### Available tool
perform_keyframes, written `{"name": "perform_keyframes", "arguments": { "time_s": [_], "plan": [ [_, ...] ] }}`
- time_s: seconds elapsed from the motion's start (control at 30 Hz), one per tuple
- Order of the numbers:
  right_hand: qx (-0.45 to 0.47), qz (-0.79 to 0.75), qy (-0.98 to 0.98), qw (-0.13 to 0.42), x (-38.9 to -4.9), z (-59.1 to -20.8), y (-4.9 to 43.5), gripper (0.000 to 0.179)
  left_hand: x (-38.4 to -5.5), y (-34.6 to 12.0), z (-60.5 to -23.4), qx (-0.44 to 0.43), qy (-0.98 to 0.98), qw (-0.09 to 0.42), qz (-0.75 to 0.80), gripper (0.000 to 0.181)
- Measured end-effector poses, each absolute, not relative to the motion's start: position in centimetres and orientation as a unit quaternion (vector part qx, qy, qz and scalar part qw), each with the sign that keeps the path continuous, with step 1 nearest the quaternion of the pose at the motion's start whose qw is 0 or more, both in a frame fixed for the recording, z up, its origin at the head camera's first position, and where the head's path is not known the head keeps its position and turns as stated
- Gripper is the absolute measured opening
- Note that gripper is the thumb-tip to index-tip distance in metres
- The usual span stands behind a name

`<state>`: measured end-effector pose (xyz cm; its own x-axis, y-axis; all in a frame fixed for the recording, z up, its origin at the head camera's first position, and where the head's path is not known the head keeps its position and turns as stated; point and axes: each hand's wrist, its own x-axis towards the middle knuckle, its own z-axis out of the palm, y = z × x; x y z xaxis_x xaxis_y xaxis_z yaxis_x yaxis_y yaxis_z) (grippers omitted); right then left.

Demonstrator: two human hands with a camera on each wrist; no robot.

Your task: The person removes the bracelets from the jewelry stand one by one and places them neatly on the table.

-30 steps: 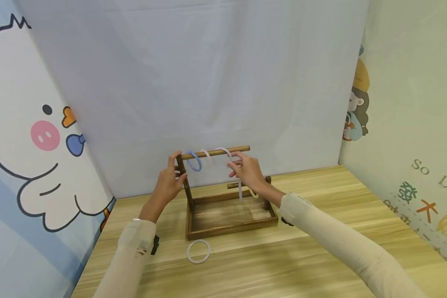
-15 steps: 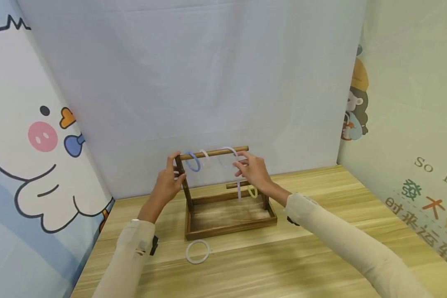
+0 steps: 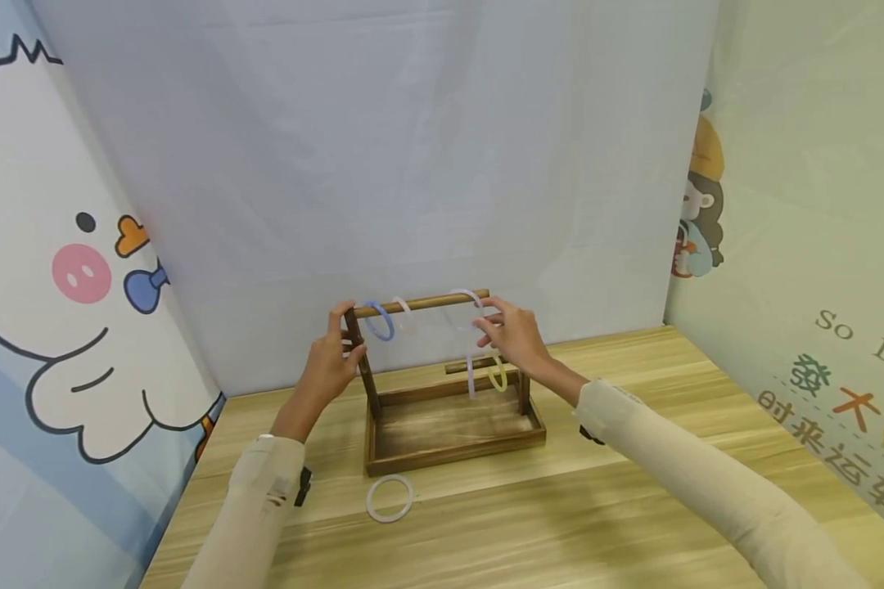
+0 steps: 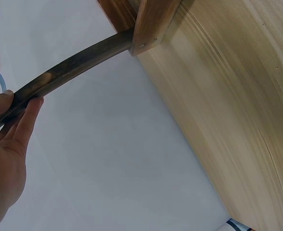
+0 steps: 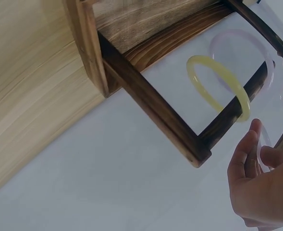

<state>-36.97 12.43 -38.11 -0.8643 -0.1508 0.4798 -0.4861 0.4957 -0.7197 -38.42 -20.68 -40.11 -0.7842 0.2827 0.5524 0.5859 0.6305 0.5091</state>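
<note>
Clearly, “So Lu” and “时来运转” are showing on the right backdrop point(image 3: 796, 245). The left hand point(image 3: 327, 365) is gripping the rack post point(image 3: 367, 378); the right hand point(image 3: 517, 337) is pinching a lilac ring point(image 3: 475, 296) around the upper bar point(image 3: 435, 302), near its free end. A white ring point(image 3: 390, 519) is lying before the tray's front edge point(image 3: 457, 456).

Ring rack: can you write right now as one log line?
left hand: grips rack post | right hand: pinches pale ring at upper bar | lower bar: purple ring, yellow ring
</note>
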Motion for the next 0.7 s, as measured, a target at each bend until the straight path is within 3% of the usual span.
{"name": "perform_keyframes", "arguments": {
  "time_s": [0.7],
  "plan": [
    [0.189,0.440,-0.851,0.214,-36.7,-37.8,15.3,0.034,-38.3,-20.4,-39.9,-0.240,-0.881,0.209,-0.350,0.081]
  ]
}}
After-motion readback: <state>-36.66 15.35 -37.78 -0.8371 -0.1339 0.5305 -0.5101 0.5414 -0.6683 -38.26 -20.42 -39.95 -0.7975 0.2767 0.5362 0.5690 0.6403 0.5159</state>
